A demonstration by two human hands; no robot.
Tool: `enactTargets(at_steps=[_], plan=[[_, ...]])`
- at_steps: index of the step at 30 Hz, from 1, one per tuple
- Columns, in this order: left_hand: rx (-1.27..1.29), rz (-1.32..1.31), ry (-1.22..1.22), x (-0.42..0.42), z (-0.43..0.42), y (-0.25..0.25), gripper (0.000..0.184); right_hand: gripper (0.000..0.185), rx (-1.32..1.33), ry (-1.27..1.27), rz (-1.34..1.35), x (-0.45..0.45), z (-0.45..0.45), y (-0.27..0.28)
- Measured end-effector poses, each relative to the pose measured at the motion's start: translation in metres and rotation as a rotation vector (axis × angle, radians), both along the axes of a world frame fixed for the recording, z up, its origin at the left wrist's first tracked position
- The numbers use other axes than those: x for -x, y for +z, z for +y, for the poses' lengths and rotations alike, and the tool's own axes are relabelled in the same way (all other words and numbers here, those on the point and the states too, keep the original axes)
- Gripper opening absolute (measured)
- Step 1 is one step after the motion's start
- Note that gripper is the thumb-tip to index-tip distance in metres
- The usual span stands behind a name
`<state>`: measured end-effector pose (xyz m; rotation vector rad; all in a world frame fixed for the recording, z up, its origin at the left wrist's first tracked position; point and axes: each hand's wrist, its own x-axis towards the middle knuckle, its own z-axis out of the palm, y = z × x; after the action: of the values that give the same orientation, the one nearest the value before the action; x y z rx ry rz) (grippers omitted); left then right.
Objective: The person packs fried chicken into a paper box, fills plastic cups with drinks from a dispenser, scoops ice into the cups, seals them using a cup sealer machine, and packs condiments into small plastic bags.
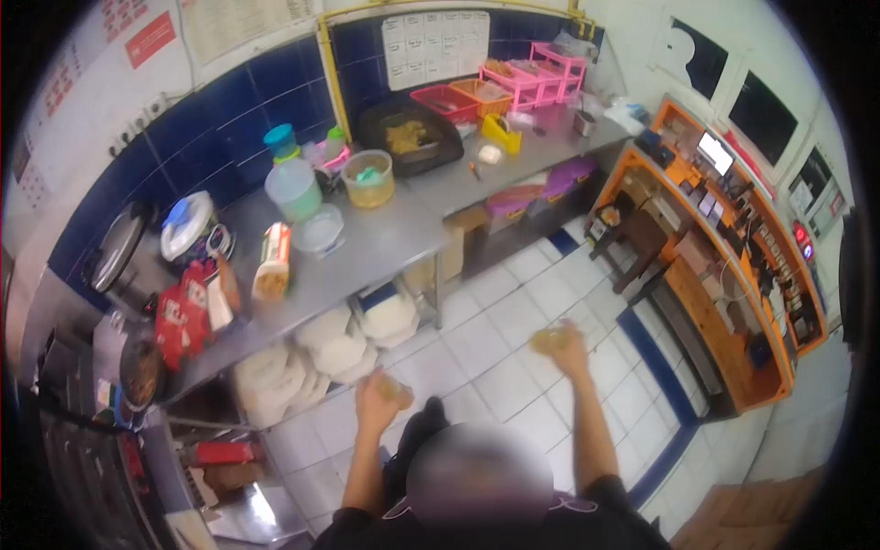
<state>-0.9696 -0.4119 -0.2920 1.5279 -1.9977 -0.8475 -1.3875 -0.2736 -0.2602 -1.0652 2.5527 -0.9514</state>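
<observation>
Both arms reach forward above the white tiled floor (477, 316). My left hand (376, 400) is closed around a small yellowish-green item (396, 394), below the edge of the steel table. Farther right, my right hand (570, 346) grips a similar yellowish item (548, 342), with open floor beneath it. Both items are blurred, and I cannot make out what they are. The hands are wide apart, and neither touches the table.
A steel table (367, 266) carries a clear bucket (293, 190), a tub (368, 179), a carton (273, 261) and a red bag (181, 316). A black tray (440, 151) stands farther back. An orange-edged counter (770, 394) and brown stool (632, 240) are right.
</observation>
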Motion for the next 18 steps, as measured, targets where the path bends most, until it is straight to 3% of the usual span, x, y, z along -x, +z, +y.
enactTargets(at_steps=[1,4,7,9,12,18], plan=[[-0.008,0.009,-0.006,0.029,-0.032,0.009,0.083,0.080,0.060,0.112,0.003,0.009,-0.030,-0.011],[0.040,0.003,-0.020,0.107,-0.136,0.039,0.080,0.078,0.034,0.145,-0.118,0.010,-0.132,0.025],[0.244,-0.162,-0.008,0.186,-0.228,0.035,0.078,0.081,-0.113,0.334,-0.149,0.038,-0.236,0.048],[0.309,-0.279,0.061,0.231,-0.281,0.029,0.078,0.079,-0.042,0.539,0.012,0.063,-0.307,0.055],[0.305,-0.310,0.166,0.283,-0.344,0.010,0.080,0.075,-0.105,0.649,0.163,0.098,-0.411,0.062],[0.292,-0.365,0.336,0.370,-0.421,0.003,0.082,0.069,-0.100,0.822,0.315,0.165,-0.583,0.027]])
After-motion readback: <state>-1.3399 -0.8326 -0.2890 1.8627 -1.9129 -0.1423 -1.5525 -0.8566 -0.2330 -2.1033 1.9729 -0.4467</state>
